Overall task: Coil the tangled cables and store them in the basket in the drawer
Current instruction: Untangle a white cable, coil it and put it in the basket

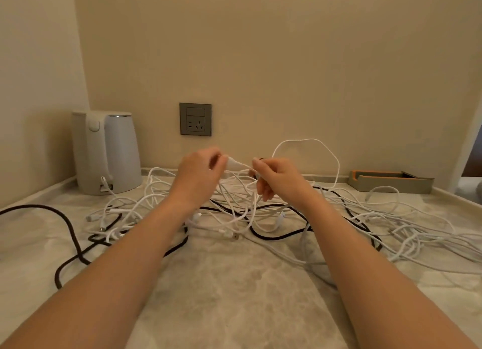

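A tangle of white cables (242, 207) lies spread over the marble counter (229, 283), with a black cable (70, 233) winding through it from the left. Above the pile, my left hand (200, 173) pinches the plug end of a white cable (238, 164). My right hand (276, 179) grips the same cable a short way along. One white loop (307, 141) arches up behind my right hand. No basket or drawer is in view.
A white electric kettle (109, 150) stands at the back left against the wall. A grey wall socket (195, 119) sits behind my hands. A flat grey tray with an orange edge (391, 183) lies at the back right. More white cable trails toward the right edge.
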The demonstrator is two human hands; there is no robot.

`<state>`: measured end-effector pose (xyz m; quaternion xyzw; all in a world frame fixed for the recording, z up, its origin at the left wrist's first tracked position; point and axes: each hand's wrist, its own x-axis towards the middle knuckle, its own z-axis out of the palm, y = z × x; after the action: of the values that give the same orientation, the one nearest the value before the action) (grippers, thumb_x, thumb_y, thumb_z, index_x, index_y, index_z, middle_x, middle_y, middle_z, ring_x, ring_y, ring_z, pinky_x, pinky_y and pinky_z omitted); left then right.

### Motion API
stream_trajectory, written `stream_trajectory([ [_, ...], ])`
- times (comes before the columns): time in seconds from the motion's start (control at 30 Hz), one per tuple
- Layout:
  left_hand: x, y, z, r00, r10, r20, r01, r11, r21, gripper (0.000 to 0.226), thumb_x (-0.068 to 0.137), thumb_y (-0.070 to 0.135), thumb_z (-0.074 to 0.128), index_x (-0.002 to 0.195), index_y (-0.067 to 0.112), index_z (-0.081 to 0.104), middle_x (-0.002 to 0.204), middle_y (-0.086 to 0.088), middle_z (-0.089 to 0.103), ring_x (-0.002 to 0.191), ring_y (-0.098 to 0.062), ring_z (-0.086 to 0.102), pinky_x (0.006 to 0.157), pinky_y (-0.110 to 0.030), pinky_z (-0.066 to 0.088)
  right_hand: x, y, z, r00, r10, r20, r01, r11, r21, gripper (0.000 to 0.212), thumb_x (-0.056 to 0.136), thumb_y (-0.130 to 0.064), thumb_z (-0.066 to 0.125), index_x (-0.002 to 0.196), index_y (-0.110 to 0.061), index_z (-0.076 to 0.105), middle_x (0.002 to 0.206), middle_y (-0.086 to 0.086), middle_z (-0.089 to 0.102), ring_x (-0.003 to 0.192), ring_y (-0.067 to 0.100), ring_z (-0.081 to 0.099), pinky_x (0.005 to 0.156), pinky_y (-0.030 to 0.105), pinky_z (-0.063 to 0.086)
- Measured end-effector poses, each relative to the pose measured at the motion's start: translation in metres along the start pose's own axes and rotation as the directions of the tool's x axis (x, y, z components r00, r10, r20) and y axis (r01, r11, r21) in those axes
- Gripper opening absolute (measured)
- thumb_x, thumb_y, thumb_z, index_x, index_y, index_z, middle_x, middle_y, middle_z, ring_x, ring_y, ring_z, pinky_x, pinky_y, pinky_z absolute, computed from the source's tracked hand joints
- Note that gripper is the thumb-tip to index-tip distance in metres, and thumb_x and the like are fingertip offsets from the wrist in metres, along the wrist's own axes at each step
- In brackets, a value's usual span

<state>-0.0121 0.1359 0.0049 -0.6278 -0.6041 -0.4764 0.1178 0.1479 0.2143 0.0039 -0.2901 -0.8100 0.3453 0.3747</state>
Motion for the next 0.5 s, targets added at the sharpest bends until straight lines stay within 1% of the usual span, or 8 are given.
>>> stream_trajectory([
  [0.03, 0.003, -0.006, -0.009, 0.997, -0.052, -0.050, 0.050, 0.998, -0.033, 0.026, 0.098, 0.022, 0.046, 0.080, 0.011, 0.061, 0.068, -0.002, 0.057, 0.058, -0.016, 0.049, 0.056, -0.027, 0.039, 0.000, 0.000, 0.001, 1.000, -0.017, 0.013, 0.018, 0.998, -0.063, 0.034, 0.098, -0.035, 0.046, 0.078, -0.014, 0.065, 0.055, 0.002, 0.054, 0.047, 0.015, 0.047, 0.051, 0.025, 0.041],
  [0.1, 0.008, -0.015, -0.021, 0.979, -0.162, -0.127, 0.146, 0.981, -0.129, 0.026, 0.099, 0.021, 0.046, 0.081, 0.010, 0.061, 0.071, -0.005, 0.060, 0.061, -0.014, 0.050, 0.059, -0.028, 0.043, 0.000, 0.000, 0.000, 0.998, -0.067, -0.004, 0.065, 0.978, -0.200, 0.037, 0.096, -0.036, 0.049, 0.072, -0.013, 0.065, 0.051, -0.001, 0.043, 0.049, 0.015, 0.037, 0.054, 0.027, 0.033],
  [0.17, 0.007, -0.019, -0.028, 0.951, -0.289, -0.109, 0.259, 0.938, -0.229, 0.026, 0.099, 0.020, 0.045, 0.082, 0.009, 0.061, 0.072, -0.004, 0.060, 0.061, -0.013, 0.053, 0.059, -0.025, 0.046, 0.001, -0.002, 0.000, 0.992, -0.122, -0.027, 0.109, 0.946, -0.304, 0.035, 0.095, -0.035, 0.051, 0.072, -0.013, 0.066, 0.050, -0.006, 0.039, 0.048, 0.013, 0.033, 0.054, 0.027, 0.029],
  [0.23, 0.006, -0.020, -0.029, 0.912, -0.409, 0.002, 0.384, 0.854, -0.351, 0.027, 0.098, 0.015, 0.045, 0.078, 0.007, 0.060, 0.070, -0.006, 0.060, 0.057, -0.014, 0.052, 0.052, -0.023, 0.045, 0.001, -0.007, 0.001, 0.980, -0.187, -0.070, 0.147, 0.912, -0.383, 0.028, 0.094, -0.034, 0.054, 0.075, -0.017, 0.066, 0.046, -0.010, 0.041, 0.045, 0.005, 0.036, 0.052, 0.025, 0.029],
  [0.3, 0.007, -0.018, -0.029, 0.847, -0.488, 0.211, 0.525, 0.704, -0.478, 0.027, 0.096, 0.011, 0.041, 0.074, 0.005, 0.056, 0.067, -0.007, 0.059, 0.052, -0.014, 0.049, 0.043, -0.021, 0.041, 0.001, -0.009, 0.000, 0.956, -0.252, -0.151, 0.167, 0.888, -0.429, 0.025, 0.094, -0.032, 0.054, 0.077, -0.020, 0.067, 0.044, -0.013, 0.045, 0.046, 0.002, 0.042, 0.053, 0.024, 0.029],
  [0.37, 0.008, -0.015, -0.033, 0.776, -0.467, 0.424, 0.631, 0.570, -0.526, 0.027, 0.095, 0.011, 0.035, 0.074, 0.006, 0.052, 0.062, -0.006, 0.057, 0.046, -0.011, 0.043, 0.037, -0.019, 0.034, 0.002, -0.010, -0.002, 0.921, -0.304, -0.243, 0.169, 0.876, -0.452, 0.024, 0.094, -0.032, 0.055, 0.079, -0.018, 0.069, 0.047, -0.014, 0.044, 0.048, 0.003, 0.041, 0.055, 0.026, 0.030],
  [0.4, 0.008, -0.014, -0.034, 0.747, -0.434, 0.503, 0.663, 0.534, -0.524, 0.028, 0.094, 0.011, 0.033, 0.073, 0.006, 0.050, 0.060, -0.005, 0.055, 0.043, -0.009, 0.039, 0.035, -0.017, 0.030, 0.003, -0.011, -0.003, 0.905, -0.323, -0.277, 0.168, 0.869, -0.466, 0.024, 0.094, -0.032, 0.055, 0.080, -0.017, 0.069, 0.049, -0.014, 0.044, 0.050, 0.004, 0.042, 0.055, 0.027, 0.030],
  [0.5, 0.006, -0.010, -0.039, 0.685, -0.327, 0.651, 0.707, 0.512, -0.488, 0.028, 0.094, 0.011, 0.030, 0.074, 0.007, 0.049, 0.054, -0.002, 0.049, 0.037, -0.006, 0.031, 0.032, -0.015, 0.023, 0.003, -0.014, -0.002, 0.865, -0.387, -0.320, 0.190, 0.842, -0.505, 0.025, 0.093, -0.033, 0.056, 0.083, -0.016, 0.070, 0.053, -0.011, 0.048, 0.056, 0.014, 0.047, 0.056, 0.029, 0.034],
])
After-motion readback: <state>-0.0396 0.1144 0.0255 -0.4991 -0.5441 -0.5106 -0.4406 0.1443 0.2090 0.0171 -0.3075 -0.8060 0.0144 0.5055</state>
